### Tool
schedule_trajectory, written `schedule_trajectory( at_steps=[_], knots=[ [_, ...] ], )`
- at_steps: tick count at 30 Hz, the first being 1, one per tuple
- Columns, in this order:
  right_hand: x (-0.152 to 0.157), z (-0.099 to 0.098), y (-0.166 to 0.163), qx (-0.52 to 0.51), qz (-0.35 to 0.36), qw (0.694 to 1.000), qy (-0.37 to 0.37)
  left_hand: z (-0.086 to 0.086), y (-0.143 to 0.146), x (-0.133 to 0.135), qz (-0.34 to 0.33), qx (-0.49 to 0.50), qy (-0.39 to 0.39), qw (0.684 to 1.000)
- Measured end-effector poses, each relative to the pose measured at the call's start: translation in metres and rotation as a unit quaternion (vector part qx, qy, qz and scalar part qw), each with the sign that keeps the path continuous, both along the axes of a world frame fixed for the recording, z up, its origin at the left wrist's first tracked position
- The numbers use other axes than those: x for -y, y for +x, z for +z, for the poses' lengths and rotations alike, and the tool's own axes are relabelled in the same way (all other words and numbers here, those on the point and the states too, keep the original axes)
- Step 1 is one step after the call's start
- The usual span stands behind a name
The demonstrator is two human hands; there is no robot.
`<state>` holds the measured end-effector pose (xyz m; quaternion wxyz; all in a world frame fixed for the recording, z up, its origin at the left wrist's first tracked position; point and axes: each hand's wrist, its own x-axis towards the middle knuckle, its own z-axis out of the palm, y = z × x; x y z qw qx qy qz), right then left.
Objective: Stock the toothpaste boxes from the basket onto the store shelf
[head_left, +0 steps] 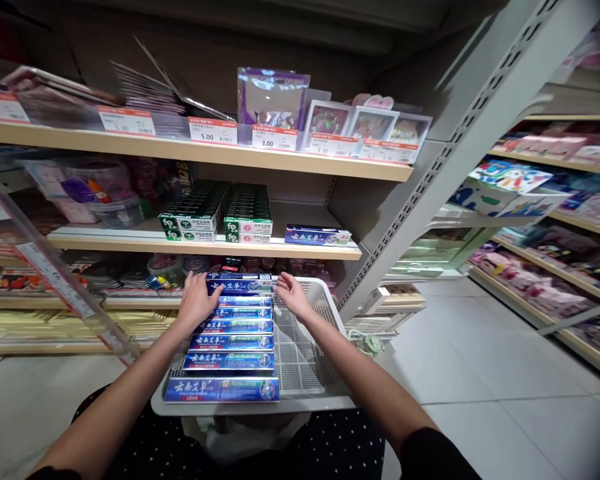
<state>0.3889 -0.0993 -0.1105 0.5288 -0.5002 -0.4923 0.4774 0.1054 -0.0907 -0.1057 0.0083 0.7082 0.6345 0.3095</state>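
A white plastic basket (310, 363) rests at my lap, its left part filled with a row of blue toothpaste boxes (230, 361) lying one behind another. At the far end of the row, a toothpaste box (240, 284) has its left end in my left hand (199, 301), thumb on the front face and fingers around the end. My right hand (293, 297) is just off that box's right end, its fingers loosely bent and apart, holding nothing. One more blue toothpaste box (317, 235) lies on the shelf ahead, at its right end.
Two stacks of green-and-white boxes (247, 230) stand on the middle shelf (210, 245). Above, the upper shelf (230, 148) carries price tags and small packs. A grey slotted post (455, 153) rises at the right. Clear tubs (105, 193) sit at the left.
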Motion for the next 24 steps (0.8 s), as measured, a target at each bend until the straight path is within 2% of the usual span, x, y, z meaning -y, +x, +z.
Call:
schedule_trajectory(
  at_steps=[3, 5, 10, 13, 16, 19, 24],
  knots=[
    [0.003, -0.01, -0.01, -0.018, 0.05, 0.998, -0.018, -0.01, 0.005, 0.0, -0.018, 0.034, 0.017, 0.999],
    [0.006, -0.014, -0.012, -0.012, 0.058, 0.998, -0.022, -0.012, 0.005, 0.001, -0.036, 0.051, 0.018, 0.998],
    [0.0, -0.015, -0.002, 0.004, 0.033, 0.999, 0.01, -0.005, 0.006, 0.008, -0.06, 0.072, -0.013, 0.996],
    [-0.006, -0.014, 0.009, 0.013, 0.005, 1.0, 0.012, 0.001, 0.01, 0.011, -0.077, 0.113, -0.062, 0.989],
    [-0.009, -0.012, 0.017, 0.011, -0.036, 0.999, 0.007, 0.001, 0.012, 0.01, -0.095, 0.217, -0.118, 0.964],
    [-0.01, -0.012, 0.021, -0.026, -0.044, 0.999, -0.014, 0.0, 0.013, 0.005, -0.097, 0.317, -0.149, 0.932],
    [-0.015, -0.014, 0.026, -0.062, -0.035, 0.994, -0.083, 0.002, 0.016, -0.001, -0.092, 0.384, -0.19, 0.899]
  ],
)
